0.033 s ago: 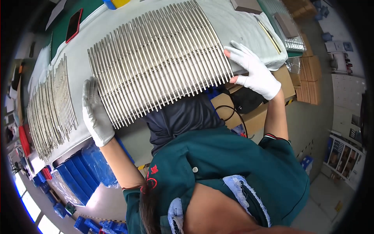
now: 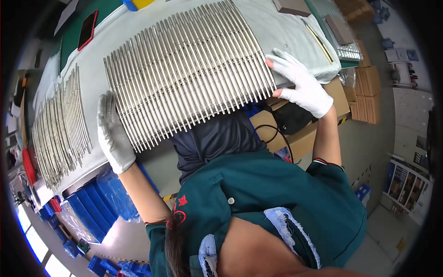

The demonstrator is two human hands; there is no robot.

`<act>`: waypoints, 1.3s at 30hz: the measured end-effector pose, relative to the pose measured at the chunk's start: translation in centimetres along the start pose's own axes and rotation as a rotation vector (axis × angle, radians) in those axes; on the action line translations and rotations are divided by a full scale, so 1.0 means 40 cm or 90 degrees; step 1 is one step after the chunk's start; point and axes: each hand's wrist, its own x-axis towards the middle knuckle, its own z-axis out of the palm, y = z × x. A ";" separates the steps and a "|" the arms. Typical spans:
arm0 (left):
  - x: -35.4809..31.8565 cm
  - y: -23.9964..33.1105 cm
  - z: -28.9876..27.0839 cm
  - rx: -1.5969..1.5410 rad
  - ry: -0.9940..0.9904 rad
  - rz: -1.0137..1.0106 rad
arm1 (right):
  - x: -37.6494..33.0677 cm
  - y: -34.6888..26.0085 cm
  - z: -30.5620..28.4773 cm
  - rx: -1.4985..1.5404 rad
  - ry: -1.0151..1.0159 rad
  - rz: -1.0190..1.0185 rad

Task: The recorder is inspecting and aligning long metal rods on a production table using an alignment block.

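A wide row of slim silver metal rods (image 2: 184, 69) lies side by side on the white cloth (image 2: 295, 41) over the table, their near ends reaching the front edge. At the row's left end, my left hand (image 2: 111, 131) in a white glove rests flat, fingers straight and together along the outermost rod. My right hand (image 2: 300, 85), gloved with bare thumb and index tips, is spread at the right end. Its thumb and index tips touch the last rod. A second, looser group of thin metal rods (image 2: 62, 124) lies to the left of my left hand.
A red-edged phone (image 2: 87, 30) lies at the far left. Tweezers (image 2: 319, 41) and grey blocks (image 2: 293, 7) are at the back right. Below the table stand blue bins (image 2: 92, 203) on the left and an open cardboard box (image 2: 304, 141) on the right.
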 end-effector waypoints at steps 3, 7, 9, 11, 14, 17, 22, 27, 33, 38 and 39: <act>-0.002 -0.011 0.001 0.483 -0.074 0.139 | -0.007 0.010 -0.003 0.012 -0.002 0.017; 0.005 0.027 -0.006 -0.455 0.059 -0.139 | -0.006 0.001 0.001 -0.003 0.015 -0.009; 0.004 0.027 -0.009 -0.449 0.058 -0.135 | 0.005 -0.008 0.013 -0.013 0.019 -0.035; 0.005 0.026 -0.009 -0.444 0.058 -0.131 | 0.016 -0.015 0.028 -0.056 0.021 -0.077; 0.005 0.026 -0.009 -0.436 0.050 -0.138 | 0.015 -0.011 0.025 -0.049 0.015 -0.061; 0.004 0.024 -0.008 -0.444 0.058 -0.134 | 0.019 -0.025 0.024 -0.042 0.007 -0.057; -0.005 0.000 -0.001 0.503 -0.091 0.137 | 0.040 -0.065 0.037 -0.082 -0.003 -0.093; -0.002 -0.008 -0.004 0.497 -0.130 0.131 | 0.041 -0.053 0.042 -0.080 0.003 -0.096; -0.003 -0.007 0.002 0.498 -0.120 0.124 | 0.065 -0.084 0.064 -0.091 0.018 -0.144; -0.004 -0.012 0.010 0.497 -0.102 0.135 | 0.065 -0.083 0.069 -0.098 0.017 -0.139; -0.004 -0.012 0.011 0.498 -0.100 0.136 | 0.067 -0.094 0.069 -0.068 0.016 -0.141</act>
